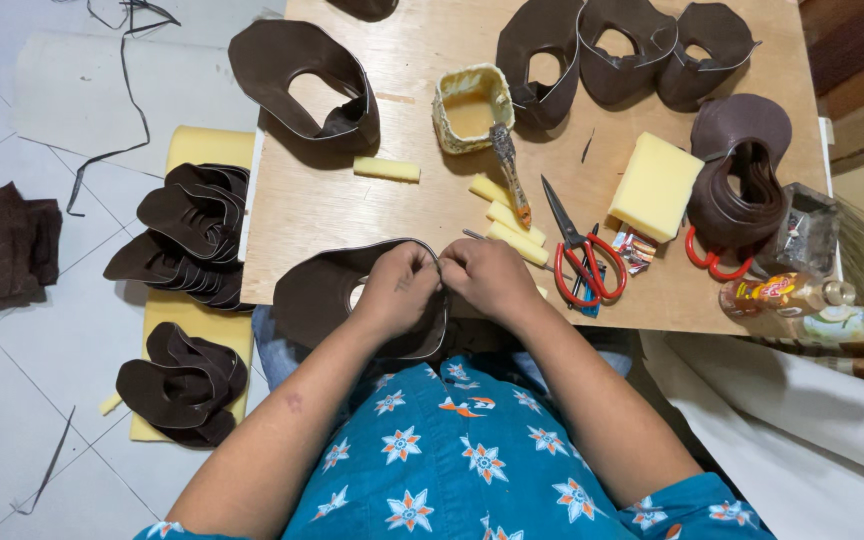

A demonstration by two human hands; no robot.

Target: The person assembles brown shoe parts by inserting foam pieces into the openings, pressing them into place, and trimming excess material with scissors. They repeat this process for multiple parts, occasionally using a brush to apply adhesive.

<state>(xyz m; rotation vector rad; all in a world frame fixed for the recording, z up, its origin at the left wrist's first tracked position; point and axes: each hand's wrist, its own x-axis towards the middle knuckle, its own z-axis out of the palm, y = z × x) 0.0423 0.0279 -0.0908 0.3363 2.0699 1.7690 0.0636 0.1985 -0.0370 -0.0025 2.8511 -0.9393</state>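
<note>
Surface: a plywood work board (352, 200) over a pale tiled floor, seen from above, the person seated at its near edge in a blue flowered shirt.
Piece in hand: a dark brown leather shoe upper (317, 295) lies at the near edge of the board, part of it overhanging toward the lap; its curved right rim runs right up between both hands.
Left hand: the left hand (399, 290) is curled shut, fingers pinching the upper's rim from the left, knuckles up.
Right hand: the right hand (487, 275) is closed too, pinching the same rim just beside the left hand; the 2 hands touch over the edge.
Just right of the hands: red-handled scissors (582, 260), blades pointing away, and short yellow foam strips (512, 235).
Further back: a glue pot (470, 108) with a crusted brush (510, 170) leaning out, a yellow foam block (655, 185), and more brown uppers (612, 50) along the far edge.
Left of the board: stacked brown uppers (192, 235) on a yellow foam sheet (202, 145).
</note>
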